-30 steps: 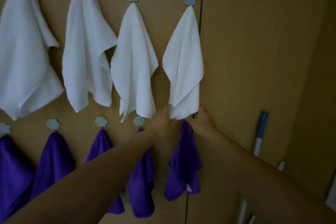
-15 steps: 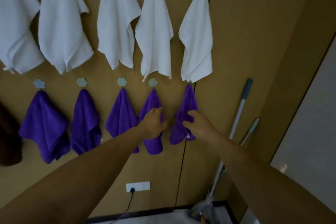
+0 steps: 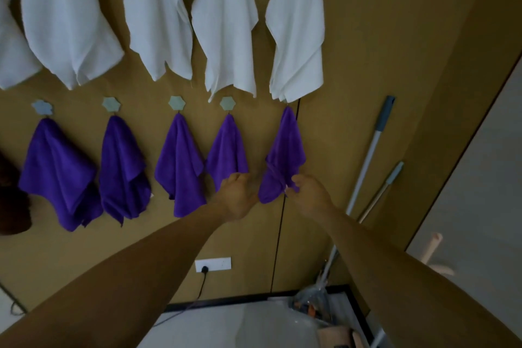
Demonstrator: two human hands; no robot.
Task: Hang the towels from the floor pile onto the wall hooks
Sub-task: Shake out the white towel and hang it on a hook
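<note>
Lowered from the hem of the white cloth towel point(image 3: 296, 25), both hands now flank the rightmost purple cloth towel point(image 3: 285, 150), which hangs on the tan wall panel point(image 3: 395, 37). Right hand point(image 3: 309, 195) pinches its lower corner at 5 o'clock; left hand point(image 3: 238, 196), at 7 o'clock, grip cannot be told.

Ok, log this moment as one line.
right hand: pinches rightmost purple towel, hanging | left hand: beside it, grip unclear

A home utility corner: towels point(image 3: 285, 147) are hanging on hooks point(image 3: 176, 102) above the right hand point(image 3: 310, 195), mop handles point(image 3: 367, 167) leaning beside it.
</note>
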